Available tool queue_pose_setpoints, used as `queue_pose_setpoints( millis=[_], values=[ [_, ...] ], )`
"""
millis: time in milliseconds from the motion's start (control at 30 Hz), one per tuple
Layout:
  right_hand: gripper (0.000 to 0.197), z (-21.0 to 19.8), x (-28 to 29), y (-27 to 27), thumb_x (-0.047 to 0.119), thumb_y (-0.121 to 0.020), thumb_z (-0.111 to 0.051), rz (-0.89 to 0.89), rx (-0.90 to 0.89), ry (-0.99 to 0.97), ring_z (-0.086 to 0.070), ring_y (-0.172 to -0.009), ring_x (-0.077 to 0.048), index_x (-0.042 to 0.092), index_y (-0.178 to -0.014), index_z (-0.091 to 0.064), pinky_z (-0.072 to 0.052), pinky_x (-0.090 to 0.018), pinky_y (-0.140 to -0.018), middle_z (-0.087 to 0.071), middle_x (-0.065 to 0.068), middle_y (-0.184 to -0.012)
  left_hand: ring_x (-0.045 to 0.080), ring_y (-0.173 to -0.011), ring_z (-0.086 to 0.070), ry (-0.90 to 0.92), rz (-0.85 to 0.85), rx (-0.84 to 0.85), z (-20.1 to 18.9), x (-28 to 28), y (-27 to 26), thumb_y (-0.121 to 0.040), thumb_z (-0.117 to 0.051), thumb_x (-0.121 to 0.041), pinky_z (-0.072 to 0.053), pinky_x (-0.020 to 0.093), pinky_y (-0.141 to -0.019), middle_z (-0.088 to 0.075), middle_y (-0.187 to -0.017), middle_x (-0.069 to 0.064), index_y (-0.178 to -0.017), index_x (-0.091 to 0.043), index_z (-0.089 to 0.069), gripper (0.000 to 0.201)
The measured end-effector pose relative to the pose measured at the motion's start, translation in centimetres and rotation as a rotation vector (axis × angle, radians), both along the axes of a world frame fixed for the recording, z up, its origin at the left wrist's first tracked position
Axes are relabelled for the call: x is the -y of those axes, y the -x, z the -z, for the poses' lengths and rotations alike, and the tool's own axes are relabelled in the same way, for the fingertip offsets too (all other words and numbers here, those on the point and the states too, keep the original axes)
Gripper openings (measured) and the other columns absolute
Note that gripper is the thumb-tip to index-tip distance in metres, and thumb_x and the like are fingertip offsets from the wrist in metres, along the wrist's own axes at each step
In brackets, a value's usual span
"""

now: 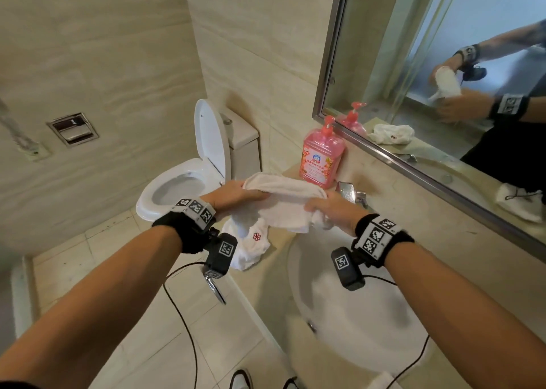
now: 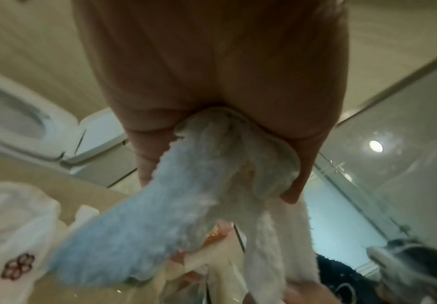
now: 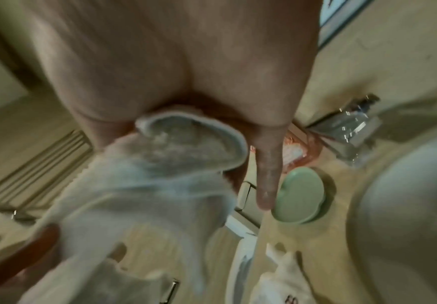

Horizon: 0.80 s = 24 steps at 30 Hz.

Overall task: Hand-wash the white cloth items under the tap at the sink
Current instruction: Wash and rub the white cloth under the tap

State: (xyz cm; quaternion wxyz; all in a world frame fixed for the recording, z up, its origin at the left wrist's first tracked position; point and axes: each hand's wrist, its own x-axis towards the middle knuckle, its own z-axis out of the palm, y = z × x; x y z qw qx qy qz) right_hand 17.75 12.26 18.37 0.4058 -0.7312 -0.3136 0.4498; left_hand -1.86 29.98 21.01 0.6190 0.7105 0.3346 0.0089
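Observation:
A white terry cloth is stretched between both hands above the counter, left of the tap. My left hand grips its left end; in the left wrist view the cloth bunches out from under the palm. My right hand grips the right end, and the cloth spills from that fist with one finger extended. A second white cloth with a red flower mark lies on the counter below. The white sink basin sits under my right wrist.
A pink pump bottle stands on the counter behind the cloth. A mirror lines the wall at right. The open toilet is left of the counter. A green soap dish lies by the basin. Cables hang from both wrists.

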Motion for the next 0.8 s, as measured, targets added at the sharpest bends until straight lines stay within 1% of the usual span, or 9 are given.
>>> queue_pose_setpoints(
  millis=[67,133,200,267,367,433,600,733,800],
  values=[
    [0.042,0.5,-0.5,0.5,0.030,-0.083,-0.073,0.198,-0.022,-0.104,-0.063,-0.100,-0.025,0.013,-0.120,-0.065,-0.057,-0.040,-0.084,-0.068,-0.007,-0.112,0.034,-0.105,-0.068,0.171,-0.039,0.086,-0.1,0.6,-0.5,-0.086,-0.072,-0.036,-0.051,0.051,-0.098,-0.071,-0.113,0.014,-0.126,-0.007,-0.059,0.051],
    [0.039,0.5,-1.3,1.8,0.027,-0.089,-0.072,0.401,0.057,-0.220,-0.065,-0.110,-0.020,0.015,-0.125,-0.064,-0.055,-0.041,-0.096,-0.069,-0.002,-0.118,0.028,-0.098,-0.071,0.178,-0.093,0.105,-0.5,1.7,-1.3,-0.089,-0.064,-0.048,-0.057,0.042,-0.088,-0.073,-0.110,0.010,-0.127,-0.009,-0.060,0.054],
    [0.032,0.2,-2.4,4.1,0.034,-0.088,-0.072,0.480,0.119,-0.334,-0.070,-0.097,-0.005,0.021,-0.117,-0.067,-0.058,-0.022,-0.079,-0.073,0.009,-0.103,0.026,-0.096,-0.071,0.148,-0.164,0.087,-0.8,2.8,-2.7,-0.090,-0.053,-0.063,-0.057,0.037,-0.083,-0.072,-0.111,0.011,-0.124,-0.006,-0.063,0.066],
    [0.021,-0.4,-3.7,6.4,0.039,-0.087,-0.069,0.422,0.140,-0.381,-0.071,-0.078,0.000,0.022,-0.099,-0.068,-0.055,-0.015,-0.062,-0.073,0.009,-0.083,0.026,-0.102,-0.068,0.138,-0.223,0.106,-0.8,4.1,-4.3,-0.095,-0.039,-0.065,-0.054,0.041,-0.094,-0.069,-0.114,0.011,-0.120,-0.007,-0.064,0.068],
    [0.023,-1.7,-4.8,6.6,0.037,-0.091,-0.060,0.463,0.149,-0.358,-0.072,-0.078,-0.021,0.014,-0.091,-0.066,-0.062,-0.042,-0.071,-0.071,-0.006,-0.082,0.022,-0.098,-0.070,0.168,-0.238,0.182,-1.1,5.9,-5.6,-0.101,-0.033,-0.056,-0.054,0.042,-0.094,-0.071,-0.106,0.006,-0.106,-0.017,-0.066,0.051],
    [0.031,-1.8,-5.0,5.8,0.038,-0.092,-0.058,0.519,0.149,-0.324,-0.071,-0.083,-0.030,0.008,-0.094,-0.066,-0.060,-0.050,-0.076,-0.071,-0.014,-0.087,0.023,-0.097,-0.071,0.193,-0.231,0.190,-1.2,6.1,-5.7,-0.099,-0.039,-0.054,-0.057,0.039,-0.089,-0.073,-0.106,0.010,-0.109,-0.012,-0.067,0.051],
    [0.026,-0.8,-3.8,6.2,0.037,-0.093,-0.058,0.373,0.180,-0.354,-0.064,-0.060,-0.004,0.022,-0.072,-0.063,-0.053,-0.030,-0.058,-0.065,0.010,-0.062,0.023,-0.091,-0.069,0.149,-0.277,0.158,-0.8,5.4,-6.2,-0.101,-0.040,-0.044,-0.057,0.038,-0.085,-0.071,-0.104,0.013,-0.109,-0.007,-0.067,0.047],
    [0.018,-0.5,-2.4,2.3,0.037,-0.100,-0.055,0.382,0.154,-0.261,-0.065,-0.078,-0.008,0.029,-0.084,-0.058,-0.054,-0.016,-0.061,-0.065,0.011,-0.082,0.020,-0.070,-0.071,0.501,-0.071,0.252,0.1,6.6,-6.7,-0.100,-0.047,-0.036,-0.057,0.029,-0.059,-0.073,-0.085,0.010,-0.116,-0.002,-0.059,0.039],
    [0.012,0.5,-1.3,0.7,0.034,-0.103,-0.052,0.282,0.191,-0.198,-0.064,-0.086,-0.011,0.032,-0.093,-0.058,-0.052,-0.017,-0.068,-0.065,0.017,-0.084,0.018,-0.069,-0.072,0.434,0.033,0.204,0.8,6.8,-7.4,-0.099,-0.052,-0.035,-0.056,0.026,-0.059,-0.074,-0.086,0.008,-0.112,-0.007,-0.064,0.033]
  ],
)
